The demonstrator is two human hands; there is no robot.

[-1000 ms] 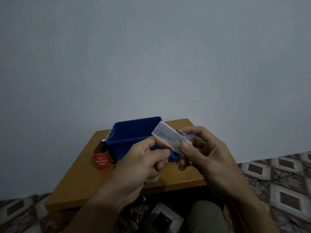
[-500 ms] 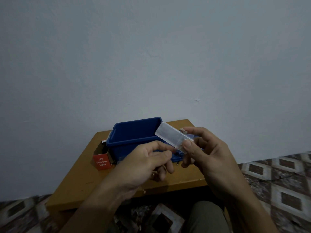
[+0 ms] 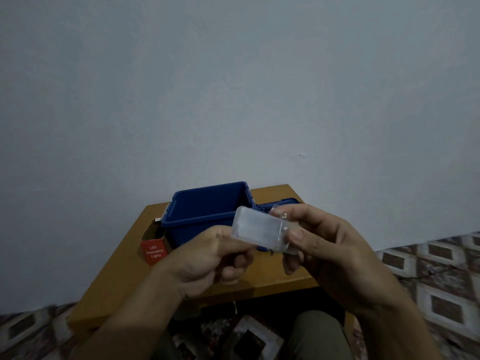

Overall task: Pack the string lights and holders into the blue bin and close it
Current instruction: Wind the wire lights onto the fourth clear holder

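Observation:
A clear plastic battery holder [image 3: 257, 231] is held up in front of the open blue bin [image 3: 207, 203]. My right hand [image 3: 327, 245] grips the holder's right end between thumb and fingers, with a bit of string light [image 3: 281, 214] showing at its fingertips. My left hand [image 3: 207, 258] pinches the holder's left lower edge with thumb and forefinger, its other fingers curled under. The bin stands lidless on the wooden table [image 3: 124, 276]. Its blue lid [image 3: 283, 201] lies flat behind my right hand, mostly hidden.
A red box [image 3: 153, 251] marked LED Decorative Lights stands left of the bin. A plain wall rises right behind the table. Patterned tile floor [image 3: 441, 281] lies to the right and left. My knee [image 3: 319, 333] is below the table edge.
The holder has turned flatter and come closer to the camera. My left hand moved up from below and now pinches its left end.

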